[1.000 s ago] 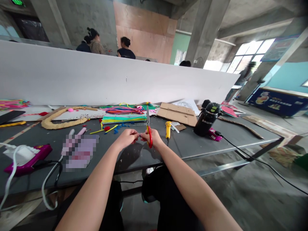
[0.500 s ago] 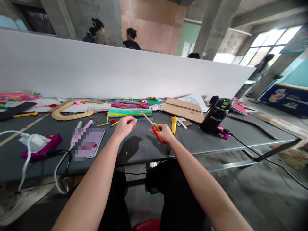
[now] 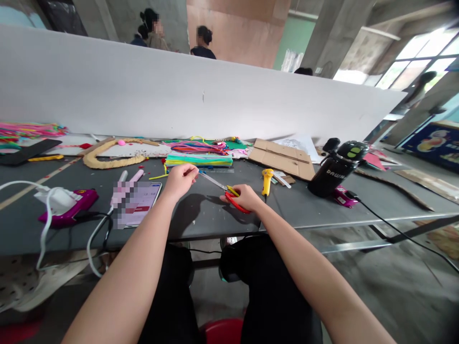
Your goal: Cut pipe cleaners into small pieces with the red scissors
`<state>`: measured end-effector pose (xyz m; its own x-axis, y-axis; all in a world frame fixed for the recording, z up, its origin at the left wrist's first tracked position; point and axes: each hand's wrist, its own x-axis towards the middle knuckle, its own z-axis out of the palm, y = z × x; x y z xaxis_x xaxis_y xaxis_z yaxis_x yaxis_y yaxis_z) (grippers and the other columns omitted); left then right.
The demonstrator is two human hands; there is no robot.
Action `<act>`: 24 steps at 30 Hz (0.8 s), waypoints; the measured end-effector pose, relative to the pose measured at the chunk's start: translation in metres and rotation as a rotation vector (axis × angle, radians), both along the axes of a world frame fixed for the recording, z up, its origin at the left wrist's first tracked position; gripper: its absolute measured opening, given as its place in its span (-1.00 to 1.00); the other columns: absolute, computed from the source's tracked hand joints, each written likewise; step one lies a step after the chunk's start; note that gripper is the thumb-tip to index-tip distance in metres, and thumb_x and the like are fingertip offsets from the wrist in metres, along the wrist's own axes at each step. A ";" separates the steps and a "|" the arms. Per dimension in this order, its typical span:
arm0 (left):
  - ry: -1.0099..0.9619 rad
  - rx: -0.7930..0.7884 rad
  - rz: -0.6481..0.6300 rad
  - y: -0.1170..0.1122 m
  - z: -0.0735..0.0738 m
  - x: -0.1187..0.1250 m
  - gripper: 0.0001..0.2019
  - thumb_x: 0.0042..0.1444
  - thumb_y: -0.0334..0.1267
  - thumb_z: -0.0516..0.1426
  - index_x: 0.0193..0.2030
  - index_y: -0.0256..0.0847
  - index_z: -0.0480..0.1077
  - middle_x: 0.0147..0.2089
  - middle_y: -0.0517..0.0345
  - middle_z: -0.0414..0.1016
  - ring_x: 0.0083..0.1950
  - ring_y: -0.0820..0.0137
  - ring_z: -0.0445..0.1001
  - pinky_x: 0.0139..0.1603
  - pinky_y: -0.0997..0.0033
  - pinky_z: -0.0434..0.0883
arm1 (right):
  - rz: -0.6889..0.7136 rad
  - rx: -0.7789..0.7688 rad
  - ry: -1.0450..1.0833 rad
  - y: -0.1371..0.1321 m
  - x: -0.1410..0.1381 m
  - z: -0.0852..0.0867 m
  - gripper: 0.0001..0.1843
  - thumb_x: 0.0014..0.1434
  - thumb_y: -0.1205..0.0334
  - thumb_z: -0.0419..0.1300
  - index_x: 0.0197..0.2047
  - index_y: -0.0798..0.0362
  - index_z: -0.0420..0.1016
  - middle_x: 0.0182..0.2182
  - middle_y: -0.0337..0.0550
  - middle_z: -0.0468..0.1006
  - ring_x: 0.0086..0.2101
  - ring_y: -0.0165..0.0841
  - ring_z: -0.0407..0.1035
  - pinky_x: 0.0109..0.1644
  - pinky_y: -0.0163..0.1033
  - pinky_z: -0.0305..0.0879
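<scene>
My right hand (image 3: 248, 196) grips a pair of scissors (image 3: 216, 182) by the red and yellow handles. Their long blades point left and look closed or nearly so. At the blade tips are the pinched fingers of my left hand (image 3: 181, 180); a tiny blue bit shows there, too small to name. Both hands are over the grey table (image 3: 211, 220). Just behind them lies a bundle of green, blue and yellow pipe cleaners (image 3: 197, 160), with pink and purple ones (image 3: 195, 148) behind it. A clear ruler (image 3: 226, 170) lies partly hidden beside the bundle.
To the left are a phone (image 3: 138, 208), a pink stick-like tool (image 3: 127, 187) and a purple power strip (image 3: 68, 208). On the right stand a yellow glue gun (image 3: 267, 180), cardboard (image 3: 283, 160) and a black bottle (image 3: 335, 169). A white panel (image 3: 208, 105) borders the back.
The scissors have turned so their blades point further left, at my left fingertips. My left hand is a little higher in the picture. The whole view has shifted slightly.
</scene>
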<state>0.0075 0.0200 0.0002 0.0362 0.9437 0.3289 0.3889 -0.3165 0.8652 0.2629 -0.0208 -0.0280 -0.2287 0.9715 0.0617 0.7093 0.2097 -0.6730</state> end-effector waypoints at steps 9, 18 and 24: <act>-0.036 -0.018 -0.004 0.000 -0.001 0.001 -0.75 0.09 -0.06 0.16 -0.36 -0.23 0.43 -0.41 0.13 0.46 -0.46 0.42 0.42 -0.42 0.43 0.33 | 0.006 -0.013 0.071 0.002 0.001 -0.003 -0.47 -0.05 -0.28 0.28 -0.45 0.09 0.45 -0.56 -0.33 0.27 -0.46 -0.46 0.10 -0.41 -0.31 -0.03; -0.039 -0.028 -0.011 0.001 -0.002 0.002 -0.72 0.06 -0.01 0.18 -0.34 -0.22 0.44 -0.43 0.16 0.45 -0.49 0.42 0.40 -0.42 0.41 0.33 | 0.013 -0.012 0.039 0.001 -0.002 -0.001 -0.47 -0.07 -0.27 0.30 -0.50 0.10 0.43 -0.58 -0.34 0.23 -0.47 -0.47 0.05 -0.42 -0.30 -0.07; -0.030 -0.033 -0.022 0.003 -0.005 0.001 -0.73 0.08 -0.02 0.17 -0.34 -0.21 0.42 -0.42 0.15 0.46 -0.48 0.42 0.40 -0.42 0.42 0.32 | 0.016 -0.025 0.039 0.002 -0.001 -0.001 -0.49 -0.06 -0.25 0.30 -0.48 0.10 0.46 -0.58 -0.33 0.27 -0.47 -0.46 0.08 -0.42 -0.31 -0.05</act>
